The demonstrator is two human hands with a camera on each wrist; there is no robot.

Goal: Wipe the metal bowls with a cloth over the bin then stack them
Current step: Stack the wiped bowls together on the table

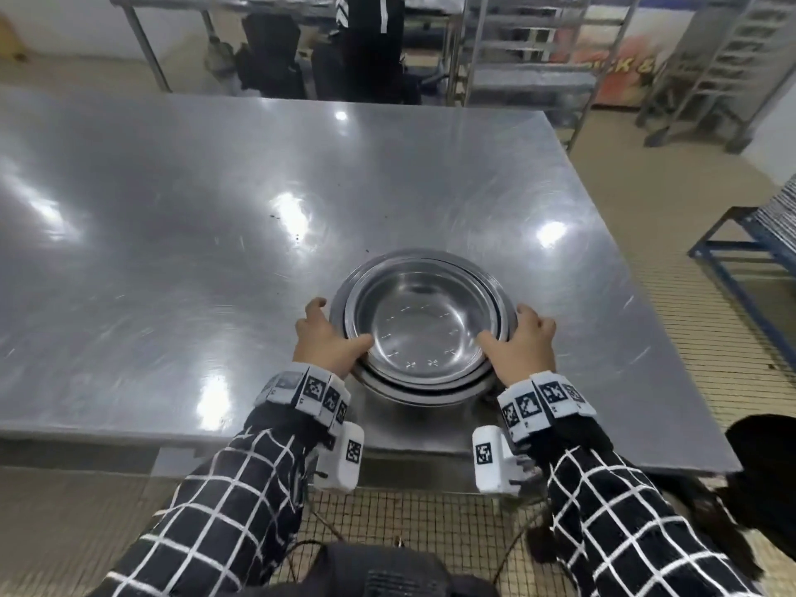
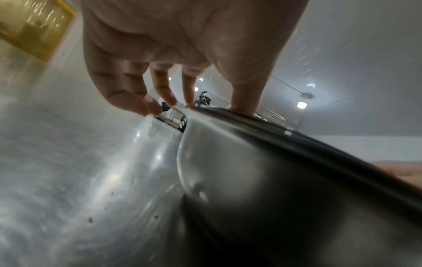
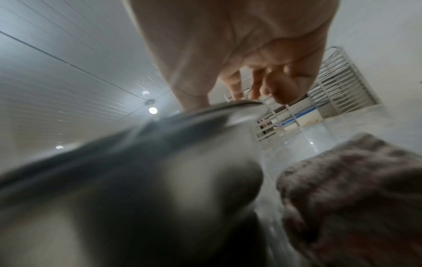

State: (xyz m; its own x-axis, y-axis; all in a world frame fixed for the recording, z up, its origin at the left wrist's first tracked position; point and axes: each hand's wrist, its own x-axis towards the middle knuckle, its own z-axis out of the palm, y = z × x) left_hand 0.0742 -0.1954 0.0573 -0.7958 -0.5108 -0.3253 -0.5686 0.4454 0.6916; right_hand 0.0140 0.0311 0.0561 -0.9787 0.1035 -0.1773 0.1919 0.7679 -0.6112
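Several nested metal bowls (image 1: 413, 333) sit on the steel table (image 1: 215, 209) near its front edge. My left hand (image 1: 344, 323) grips the stack's left rim, thumb inside the top bowl and fingers curled outside. My right hand (image 1: 502, 323) grips the right rim the same way. In the left wrist view, the left hand (image 2: 205, 106) pinches the bowl (image 2: 251, 171) at its rim. The right wrist view shows the right hand (image 3: 223, 101) on the bowl (image 3: 160, 171), with a fuzzy grey-brown cloth (image 3: 354, 189) lying close beside the bowl on the table.
Small dark crumbs (image 1: 284, 228) lie on the table beyond the bowls. A dark rounded object (image 1: 766, 458) sits off the table's right front corner. A blue metal frame (image 1: 741, 256) stands to the right; metal racks (image 1: 525, 49) and a person in dark clothes (image 1: 370, 45) are behind.
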